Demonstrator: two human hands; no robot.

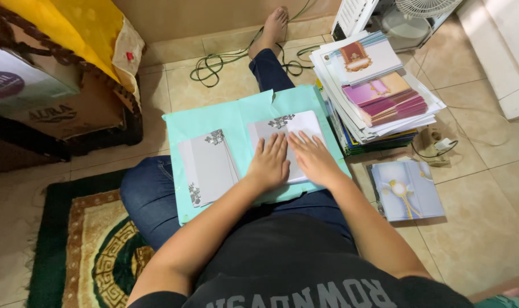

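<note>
I sit on the floor with a mint-green sheet (225, 117) spread across my lap. Two piles of grey-white cards with dark floral corners lie on it. My left hand (269, 161) and my right hand (312, 157) both press flat, palms down and fingers together, on the right pile (290, 124). The left pile (209, 165) lies untouched beside my left hand. Neither hand grips anything.
A tall stack of printed cards and papers (379, 91) stands to my right, with a blue card (406, 189) on the tiles in front of it. Green cable (214, 63), a fan (410, 17), a cardboard box (54, 97) and a patterned rug (94, 245) surround me.
</note>
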